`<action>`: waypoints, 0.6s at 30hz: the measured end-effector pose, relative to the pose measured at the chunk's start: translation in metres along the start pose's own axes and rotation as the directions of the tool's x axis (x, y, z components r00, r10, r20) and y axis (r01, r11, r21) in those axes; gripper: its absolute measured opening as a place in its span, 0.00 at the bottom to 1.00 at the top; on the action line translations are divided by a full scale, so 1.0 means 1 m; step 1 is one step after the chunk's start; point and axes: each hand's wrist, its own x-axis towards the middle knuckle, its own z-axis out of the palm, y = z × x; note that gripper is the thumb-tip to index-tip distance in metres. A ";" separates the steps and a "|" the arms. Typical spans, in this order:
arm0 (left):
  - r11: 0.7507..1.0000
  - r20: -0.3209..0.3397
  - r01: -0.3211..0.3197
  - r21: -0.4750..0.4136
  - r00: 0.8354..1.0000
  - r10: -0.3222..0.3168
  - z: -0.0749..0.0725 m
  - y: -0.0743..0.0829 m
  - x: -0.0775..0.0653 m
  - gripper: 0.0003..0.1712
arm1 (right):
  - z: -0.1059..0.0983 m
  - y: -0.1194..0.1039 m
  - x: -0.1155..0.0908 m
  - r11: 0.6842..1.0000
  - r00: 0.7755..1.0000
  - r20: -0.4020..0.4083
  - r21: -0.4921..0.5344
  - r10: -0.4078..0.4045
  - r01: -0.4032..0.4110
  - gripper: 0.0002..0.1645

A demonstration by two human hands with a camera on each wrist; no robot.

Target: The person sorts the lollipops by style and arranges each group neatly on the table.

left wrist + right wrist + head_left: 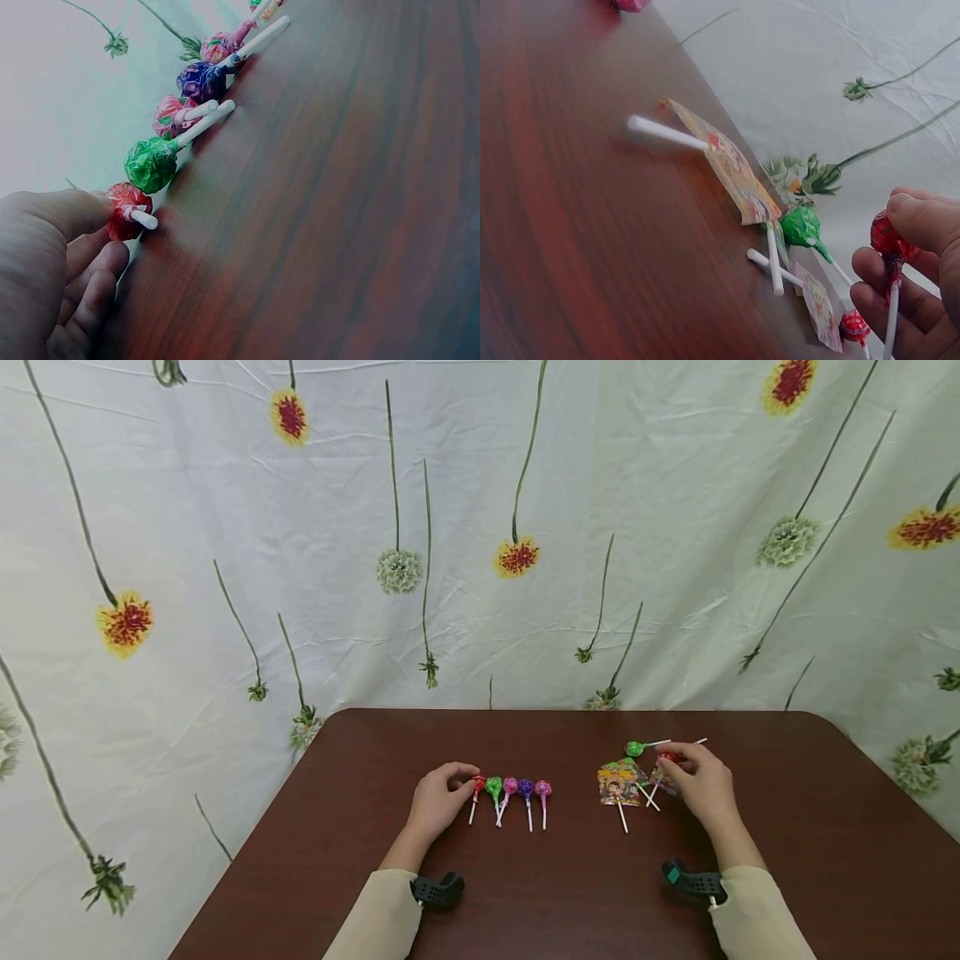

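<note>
Five wrapped lollipops lie in a row on the table, sticks toward me. My left hand [437,797] pinches the head of the red lollipop [127,206] at the row's left end. Beside it come the green lollipop [152,163], a pink one [510,785], the purple lollipop [527,788] and another pink one [543,787]. On the right, my right hand [705,781] holds a red lollipop [889,236] by its head between thumb and fingers, stick hanging down. Near that hand lie a flat-packet lollipop [618,787], a green lollipop [801,226] and a second red lollipop [854,326].
Another flat packet [817,307] with a white stick lies partly behind the first group. The brown table [570,893] ends at a far edge before a flowered cloth [465,635]. Dark wrist straps [438,891] sit on both forearms.
</note>
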 end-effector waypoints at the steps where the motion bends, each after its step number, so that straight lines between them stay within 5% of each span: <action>1: 1.000 0.001 0.001 0.000 1.000 -0.001 0.000 0.000 0.000 0.08 | 0.000 -0.001 0.000 1.000 1.000 0.009 0.005 0.000 0.000 0.15; 18: 1.000 0.001 0.006 -0.002 1.000 -0.006 0.000 0.002 -0.001 0.09 | 0.015 -0.015 0.002 0.992 0.986 0.165 0.118 0.012 -0.032 0.19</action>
